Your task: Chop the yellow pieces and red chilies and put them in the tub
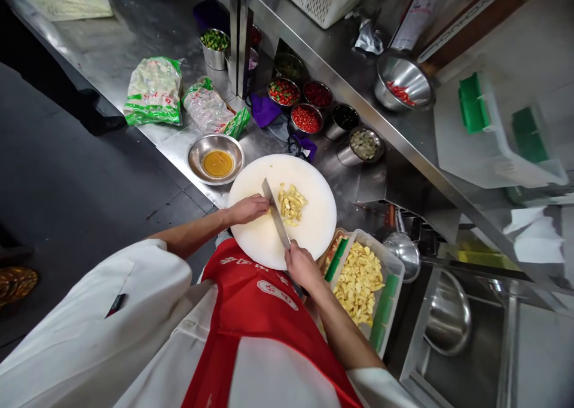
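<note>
A round white cutting board (pixel 309 216) lies in front of me at the counter's edge. My right hand (pixel 303 266) grips the handle of a kitchen knife (pixel 277 216), whose blade slants across the board. Beside the blade, my left hand (pixel 249 209) has its fingers bent and pressed to the board over a pale yellow piece that looks like ginger, mostly hidden. Cut yellow pieces (pixel 292 204) form a small heap just right of the knife. At the board's lower right, a clear plastic tub (pixel 391 276) holds many more yellow slices (pixel 359 282).
A steel bowl of brown liquid (pixel 217 159) adjoins the board's left. Behind stand chopped red chillies (pixel 307 119) and other ingredients in steel pots, plus two plastic bags (pixel 155 91). A steel shelf (pixel 359 85) overhangs the right. A sink (pixel 475 348) lies at lower right.
</note>
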